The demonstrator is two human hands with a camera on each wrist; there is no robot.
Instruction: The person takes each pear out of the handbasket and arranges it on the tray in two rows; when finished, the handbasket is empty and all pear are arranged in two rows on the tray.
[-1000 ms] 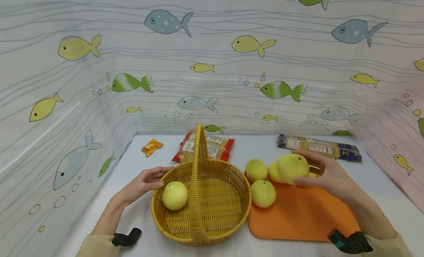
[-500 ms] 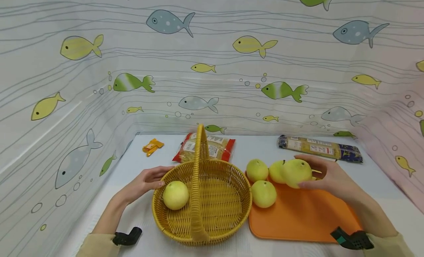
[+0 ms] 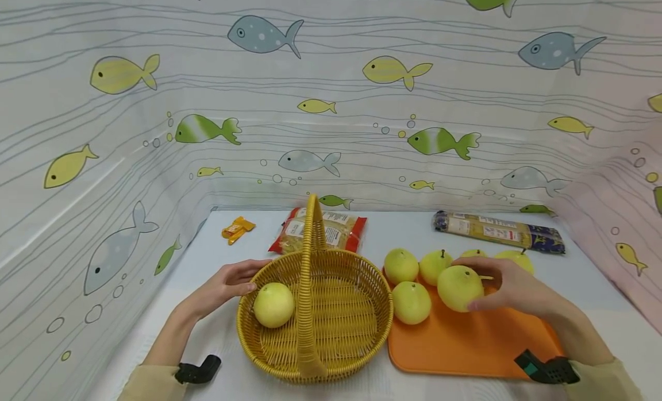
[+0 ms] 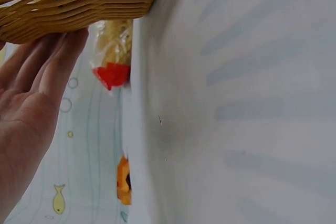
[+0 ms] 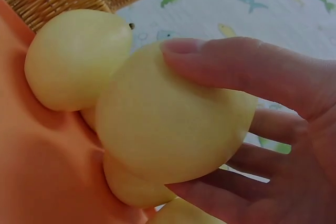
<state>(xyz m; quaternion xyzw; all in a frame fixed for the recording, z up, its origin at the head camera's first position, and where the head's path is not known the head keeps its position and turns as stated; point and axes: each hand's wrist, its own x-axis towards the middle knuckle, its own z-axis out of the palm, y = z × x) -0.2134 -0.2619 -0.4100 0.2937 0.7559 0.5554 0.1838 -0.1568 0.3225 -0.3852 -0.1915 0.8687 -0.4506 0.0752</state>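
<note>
In the head view, my right hand [image 3: 517, 283] holds a pale yellow pear [image 3: 460, 289] over the orange tray [image 3: 465, 343], thumb on the near side. The right wrist view shows the thumb and fingers round this pear [image 5: 168, 119]; whether it touches the tray is hidden. Several other pears [image 3: 411, 303] lie about the tray's left and back. A wicker basket [image 3: 385, 332] with a tall handle stands left of the tray, one pear [image 3: 274, 305] inside. My left hand [image 3: 227, 286] rests on its left rim. Straight fingers [image 4: 50, 69] touch its outer wall in the left wrist view.
Behind the basket lies a red-ended clear bag [image 3: 331, 228] of dry food. Small orange packets [image 3: 238, 230] lie at the back left. A long blue-ended pack [image 3: 499, 230], perhaps pasta, lies at the back right. Fish-printed walls [image 3: 331, 131] enclose the table.
My right hand has moved the held pear nearer to me and lower, uncovering pears behind it. The left hand and the basket stay in place.
</note>
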